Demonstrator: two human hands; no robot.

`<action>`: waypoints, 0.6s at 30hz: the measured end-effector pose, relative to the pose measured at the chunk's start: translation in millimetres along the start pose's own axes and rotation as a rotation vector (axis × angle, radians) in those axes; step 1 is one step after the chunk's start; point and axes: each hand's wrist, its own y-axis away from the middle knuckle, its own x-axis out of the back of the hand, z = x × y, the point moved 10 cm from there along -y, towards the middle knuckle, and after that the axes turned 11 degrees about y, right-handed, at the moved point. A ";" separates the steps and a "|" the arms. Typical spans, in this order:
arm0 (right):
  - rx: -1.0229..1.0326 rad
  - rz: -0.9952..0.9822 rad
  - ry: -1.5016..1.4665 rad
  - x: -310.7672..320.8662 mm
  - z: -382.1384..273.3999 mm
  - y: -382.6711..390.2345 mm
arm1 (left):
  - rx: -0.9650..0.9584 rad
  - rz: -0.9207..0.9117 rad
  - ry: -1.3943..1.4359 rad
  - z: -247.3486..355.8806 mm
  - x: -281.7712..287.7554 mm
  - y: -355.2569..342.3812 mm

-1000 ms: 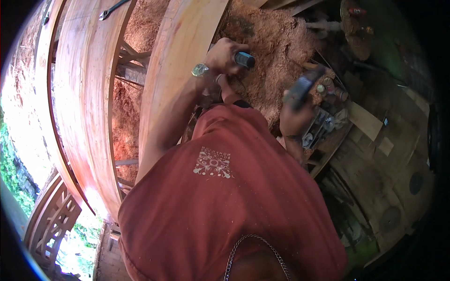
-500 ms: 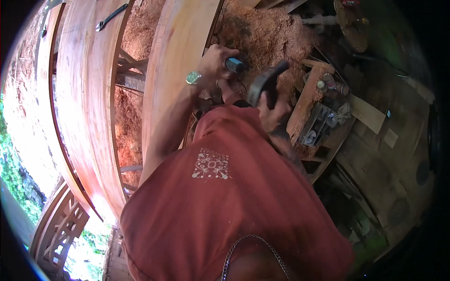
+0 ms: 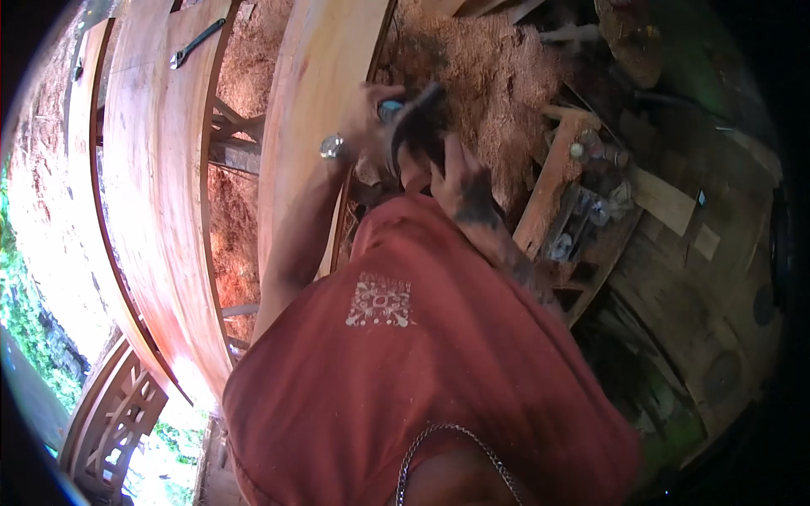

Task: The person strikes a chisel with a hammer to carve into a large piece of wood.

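Observation:
My left hand (image 3: 369, 105), blurred, is closed round a tool with a blue handle (image 3: 389, 110) at the near edge of a wide wooden plank (image 3: 308, 110). The tool's other end is hidden. In my right hand (image 3: 461, 179) is a dark hammer (image 3: 420, 126), smeared by motion, its head beside the blue handle. Whether the two touch I cannot tell. A shiny wristwatch (image 3: 332, 146) sits on my left wrist.
Long planks (image 3: 160, 169) stretch along the left, with an adjustable wrench (image 3: 197, 44) lying on one. Wood shavings (image 3: 498, 76) cover the ground ahead. At right, a wooden beam (image 3: 540, 198) stands beside jars (image 3: 595, 150) and a box of small items (image 3: 574, 223).
The hammer and my right hand have swung left, up to the blue handle. My left hand has shifted slightly left, with the tool still in it.

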 end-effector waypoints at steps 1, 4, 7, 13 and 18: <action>-0.041 -0.023 -0.057 2.2 5.3 1.8 | -0.052 0.000 -0.020 7.2 3.1 -1.2; -0.127 0.012 -0.070 8.7 34.3 32.8 | -0.181 -0.126 0.123 47.2 -21.9 12.9; -0.262 0.029 -0.072 10.6 63.1 54.7 | -0.477 -0.183 -0.107 48.1 -68.3 26.0; -0.378 0.101 -0.015 32.0 107.8 70.8 | -0.369 -0.070 -0.134 39.5 -53.0 -4.4; -0.479 0.051 -0.066 35.7 126.9 75.0 | -0.325 -0.081 -0.140 32.4 -46.1 -15.9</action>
